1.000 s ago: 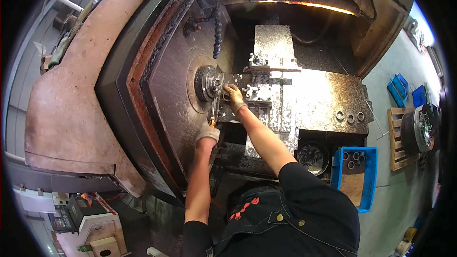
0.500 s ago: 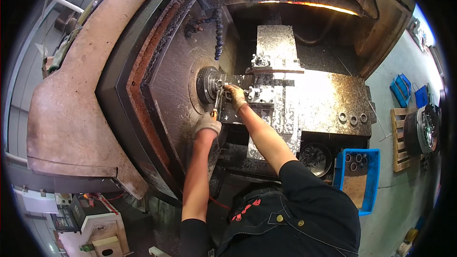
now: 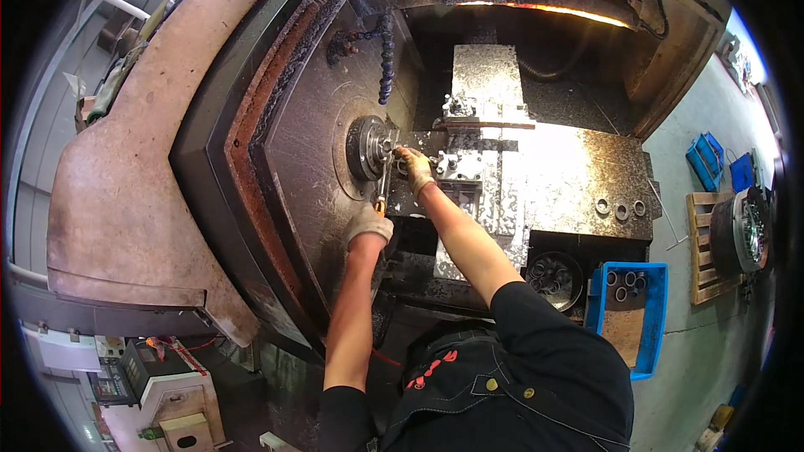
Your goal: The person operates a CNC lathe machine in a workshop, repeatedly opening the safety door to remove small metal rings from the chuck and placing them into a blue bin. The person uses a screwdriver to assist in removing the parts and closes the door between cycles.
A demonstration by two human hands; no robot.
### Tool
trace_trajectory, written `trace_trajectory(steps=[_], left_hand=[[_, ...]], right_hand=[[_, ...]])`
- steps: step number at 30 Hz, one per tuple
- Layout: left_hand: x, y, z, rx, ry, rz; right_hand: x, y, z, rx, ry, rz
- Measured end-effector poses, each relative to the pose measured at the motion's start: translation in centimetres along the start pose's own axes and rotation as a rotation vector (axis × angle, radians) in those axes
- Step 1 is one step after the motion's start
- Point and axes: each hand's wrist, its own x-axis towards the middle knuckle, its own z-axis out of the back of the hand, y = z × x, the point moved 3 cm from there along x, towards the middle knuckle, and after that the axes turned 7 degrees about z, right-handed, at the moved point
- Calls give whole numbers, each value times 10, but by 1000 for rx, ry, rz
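Observation:
In the lathe, a round chuck (image 3: 366,148) faces right, with a small metal ring-shaped part (image 3: 386,144) at its centre. My left hand (image 3: 368,228), in a pale glove, is closed round the orange end of a long slim metal tool (image 3: 384,184). The tool's silver shaft reaches up to the front of the chuck. My right hand (image 3: 414,169), also in a worn glove, has its fingers bent together beside the tool's far end and the part. What those fingers pinch is too small to make out.
Right of my right hand stands a tool block (image 3: 459,167) with bolts. Several metal rings (image 3: 621,213) rest on the chip-covered slide plate (image 3: 578,176). A round pan (image 3: 554,279) and a blue crate (image 3: 662,318) hold more rings. A coolant hose (image 3: 386,67) hangs above the chuck.
My left hand has shifted slightly right, and the tool's orange end with it. The right hand stays almost in place by the chuck.

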Motion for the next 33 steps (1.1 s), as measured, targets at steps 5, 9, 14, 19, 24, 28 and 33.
trace_trajectory(steps=[5,9,14,19,24,28,33], left_hand=[[5,0,0,35,10,5],[3,2,3,6,-56,-29],[0,-4,1,16,-33,-56],[3,10,-9,-14,13,-70],[7,18,-14,-24,-12,-66],[5,21,-16,6,-4,-60],[-35,29,-16,-192,-29,-90]], right_hand=[[-8,4,-5,76,19,-7],[-11,8,-9,129,-3,-85],[6,2,-1,119,-19,-35],[-2,3,-6,58,32,-48],[-13,12,-12,95,22,-23],[-12,9,-15,128,17,-12],[0,5,-12,-24,16,21]])
